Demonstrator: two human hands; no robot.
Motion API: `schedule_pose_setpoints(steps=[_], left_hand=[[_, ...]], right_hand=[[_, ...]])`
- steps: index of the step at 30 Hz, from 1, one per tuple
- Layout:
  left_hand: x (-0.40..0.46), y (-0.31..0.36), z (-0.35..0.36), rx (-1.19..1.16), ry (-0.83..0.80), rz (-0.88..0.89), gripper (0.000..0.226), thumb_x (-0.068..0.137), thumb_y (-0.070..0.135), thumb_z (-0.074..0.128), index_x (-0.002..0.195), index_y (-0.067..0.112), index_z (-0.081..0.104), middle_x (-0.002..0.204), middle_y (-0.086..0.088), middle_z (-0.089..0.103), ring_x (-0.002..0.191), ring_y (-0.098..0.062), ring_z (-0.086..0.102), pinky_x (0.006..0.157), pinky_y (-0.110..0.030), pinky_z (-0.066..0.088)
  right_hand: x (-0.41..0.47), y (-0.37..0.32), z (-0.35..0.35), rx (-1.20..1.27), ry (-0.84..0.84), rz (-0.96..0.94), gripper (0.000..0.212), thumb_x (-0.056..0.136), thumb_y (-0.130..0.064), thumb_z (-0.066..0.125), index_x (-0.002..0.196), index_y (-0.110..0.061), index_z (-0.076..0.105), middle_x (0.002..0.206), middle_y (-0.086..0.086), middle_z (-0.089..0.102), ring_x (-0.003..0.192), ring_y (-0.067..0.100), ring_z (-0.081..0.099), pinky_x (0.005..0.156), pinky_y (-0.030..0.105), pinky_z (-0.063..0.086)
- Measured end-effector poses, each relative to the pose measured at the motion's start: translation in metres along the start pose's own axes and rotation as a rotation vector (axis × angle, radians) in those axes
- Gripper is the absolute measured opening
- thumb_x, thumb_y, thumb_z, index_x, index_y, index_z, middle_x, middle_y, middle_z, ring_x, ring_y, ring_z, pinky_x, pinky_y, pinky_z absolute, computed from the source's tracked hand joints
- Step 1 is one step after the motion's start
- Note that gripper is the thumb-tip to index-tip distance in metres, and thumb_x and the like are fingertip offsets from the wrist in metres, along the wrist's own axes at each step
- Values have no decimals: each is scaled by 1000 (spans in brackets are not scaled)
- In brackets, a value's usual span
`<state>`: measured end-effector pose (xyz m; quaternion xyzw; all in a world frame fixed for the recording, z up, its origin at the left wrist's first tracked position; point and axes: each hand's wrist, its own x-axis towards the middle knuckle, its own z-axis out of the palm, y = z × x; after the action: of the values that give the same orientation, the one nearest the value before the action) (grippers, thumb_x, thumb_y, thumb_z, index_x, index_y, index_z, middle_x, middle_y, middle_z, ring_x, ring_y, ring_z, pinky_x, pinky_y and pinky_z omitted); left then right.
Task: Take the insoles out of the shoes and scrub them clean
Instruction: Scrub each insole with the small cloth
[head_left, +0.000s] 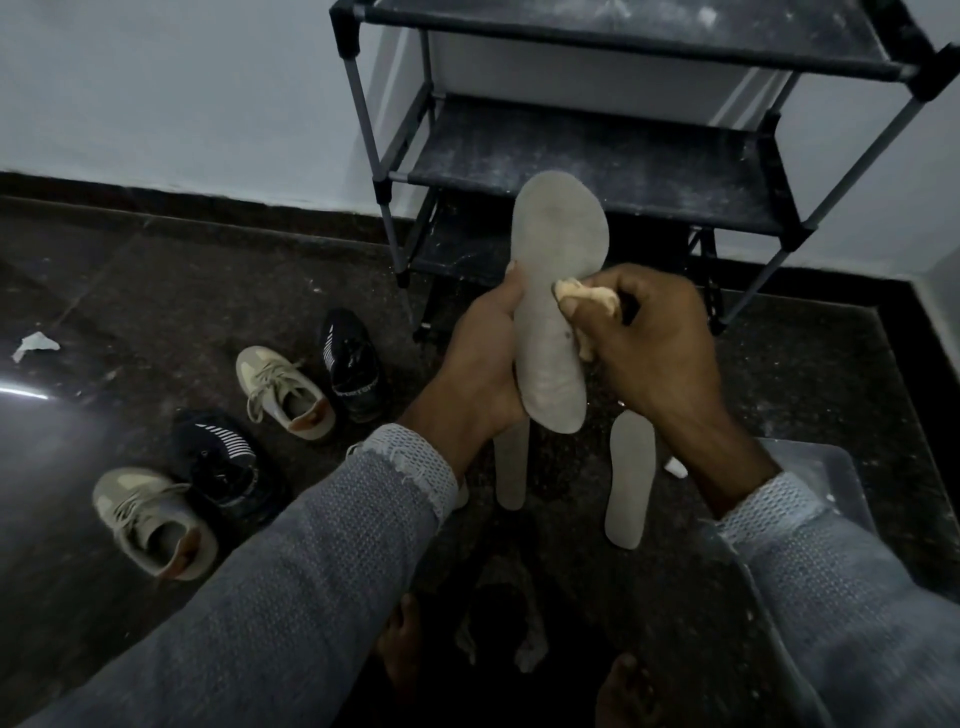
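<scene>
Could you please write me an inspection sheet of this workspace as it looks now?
Surface: dark stone floor, dusty, white specks.
Job's things: held insole upright; two insoles on the floor; two beige shoes and two black shoes at left.
Clutter: paper scrap; rag near bare feet.
Grippers: left hand grips the held insole; right hand presses a cloth on it.
Cables: nothing seen.
Surroundings: shoe rack, white wall.

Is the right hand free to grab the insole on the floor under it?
Probably not yet: the right hand pinches a cloth against the held insole. The floor insole lies uncovered.
</scene>
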<state>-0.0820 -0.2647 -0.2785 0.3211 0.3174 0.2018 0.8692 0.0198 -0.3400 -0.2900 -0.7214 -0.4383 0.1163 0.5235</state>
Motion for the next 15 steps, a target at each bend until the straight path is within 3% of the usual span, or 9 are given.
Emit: schedule_pose_setpoints(steps=[5,9,12,15], left_hand=[[9,1,-9,-37,22,-1,57,102,43,31,137,1,46,130,-22,56,96,-31,62,81,-38,54],[14,-8,-7,-22,-2,-45,55,101,46,30,121,1,55,108,-18,59,86,-25,62,73,-31,56],[16,-16,-3,-29,-36,-64,48,102,42,31,113,5,59,118,-17,56,102,-25,57,88,-34,51],[18,-18,-2,-61,-56,-74,47,103,41,30,123,6,55,121,-15,57,103,-26,59,84,-33,55]], right_hand=[[-5,-13,9,12,-288,-47,9,85,-19,73,87,-10,74,80,-1,72,72,7,66,64,28,54],[-1,-7,8,-26,-83,-51,6,86,-20,71,81,-17,72,73,-16,66,69,-2,62,62,12,47],[3,2,6,-91,24,-36,7,87,-24,69,83,-19,71,71,-17,63,69,0,62,66,15,47],[5,6,5,-95,72,-24,6,88,-23,69,89,-17,71,78,-8,66,73,1,62,67,11,45]])
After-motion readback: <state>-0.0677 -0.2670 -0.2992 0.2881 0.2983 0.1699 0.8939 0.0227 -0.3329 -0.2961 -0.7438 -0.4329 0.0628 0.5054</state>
